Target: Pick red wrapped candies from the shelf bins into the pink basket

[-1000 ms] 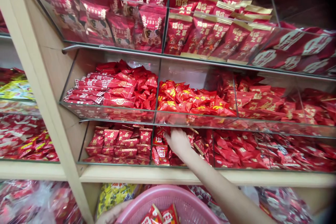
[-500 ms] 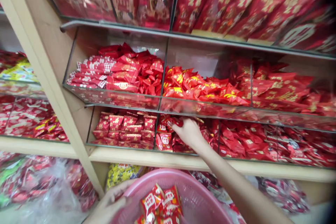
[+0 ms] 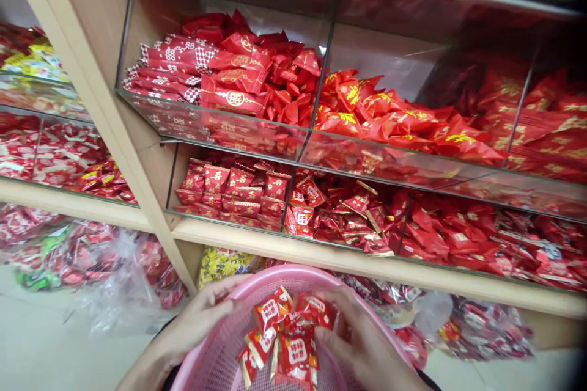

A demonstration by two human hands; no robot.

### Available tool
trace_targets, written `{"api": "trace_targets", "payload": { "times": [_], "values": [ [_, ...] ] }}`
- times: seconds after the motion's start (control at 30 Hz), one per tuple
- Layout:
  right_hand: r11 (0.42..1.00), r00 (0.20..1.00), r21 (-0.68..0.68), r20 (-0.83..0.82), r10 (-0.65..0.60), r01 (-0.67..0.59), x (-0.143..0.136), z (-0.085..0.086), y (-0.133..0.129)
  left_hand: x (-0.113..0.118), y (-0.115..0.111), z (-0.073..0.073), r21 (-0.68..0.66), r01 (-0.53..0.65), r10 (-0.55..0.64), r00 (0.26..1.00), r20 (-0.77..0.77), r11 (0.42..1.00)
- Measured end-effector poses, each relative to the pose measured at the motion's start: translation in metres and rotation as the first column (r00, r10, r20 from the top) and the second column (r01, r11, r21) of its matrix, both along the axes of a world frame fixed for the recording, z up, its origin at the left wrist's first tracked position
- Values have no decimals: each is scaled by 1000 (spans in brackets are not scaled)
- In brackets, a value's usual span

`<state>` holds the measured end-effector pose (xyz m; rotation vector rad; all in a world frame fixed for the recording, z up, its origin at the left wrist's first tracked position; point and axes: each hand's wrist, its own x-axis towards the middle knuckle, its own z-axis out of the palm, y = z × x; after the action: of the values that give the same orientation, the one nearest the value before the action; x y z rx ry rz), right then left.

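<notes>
A pink plastic basket (image 3: 202, 351) is at the bottom centre, with several red candy packets (image 3: 293, 348) inside. My left hand (image 3: 204, 321) grips the basket's left rim, thumb and fingers on either side of it. Inside the basket at the right, my right hand (image 3: 355, 336) has its fingers around a red packet (image 3: 316, 310) above the others. Ahead, the low shelf bin (image 3: 346, 214) holds similar red and gold packets, with dark red packets (image 3: 229, 189) in the compartment left of it.
A wooden shelf edge (image 3: 275, 245) runs just beyond the basket. Clear-fronted bins of red sweets (image 3: 238, 79) stand above. Plastic bags of sweets (image 3: 110, 269) lie on the floor at left, others (image 3: 490, 327) at right, and a yellow bag (image 3: 224, 264) sits under the shelf.
My right hand has come back from the low shelf bin into the basket with a red packet. More packets show in the basket. The view has shifted downward.
</notes>
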<state>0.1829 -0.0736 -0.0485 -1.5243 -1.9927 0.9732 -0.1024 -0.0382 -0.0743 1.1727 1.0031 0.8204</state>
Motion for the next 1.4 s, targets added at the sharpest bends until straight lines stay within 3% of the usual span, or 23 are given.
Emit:
{"api": "trace_targets", "payload": {
  "times": [0.13,0.3,0.63,0.83,0.9,1.07,1.13,1.3,1.4],
  "values": [
    [990,986,-26,90,142,-140,3,-20,-6,0,0,-1,5,-2,2,1000,24,1000],
    [958,955,-24,75,286,-285,-2,-21,-6,-1,0,-3,42,-1,1,1000,0,999],
    [962,963,37,19,269,-270,-8,-32,3,-1,3,-1,46,4,-2,999,-40,999],
    [971,958,24,-159,240,-239,-8,-23,-2,-1,2,-2,48,5,-3,999,-41,999],
    [972,923,-63,-332,194,-227,-9,-18,-4,-1,2,-3,38,-6,8,999,-45,999],
    [922,726,-298,-687,-27,-248,-15,-13,-6,-2,3,-3,29,-12,14,998,-56,1000],
    [899,667,-379,-731,-145,-220,-15,-10,-6,-2,3,-2,28,-11,12,998,-58,1000],
    [779,476,-576,-773,-420,-249,-14,-2,-8,0,3,2,50,16,-13,998,-57,999],
    [751,377,-626,-761,-528,-212,-15,-4,-8,0,3,1,28,15,-14,999,-50,999]
  ]
}}
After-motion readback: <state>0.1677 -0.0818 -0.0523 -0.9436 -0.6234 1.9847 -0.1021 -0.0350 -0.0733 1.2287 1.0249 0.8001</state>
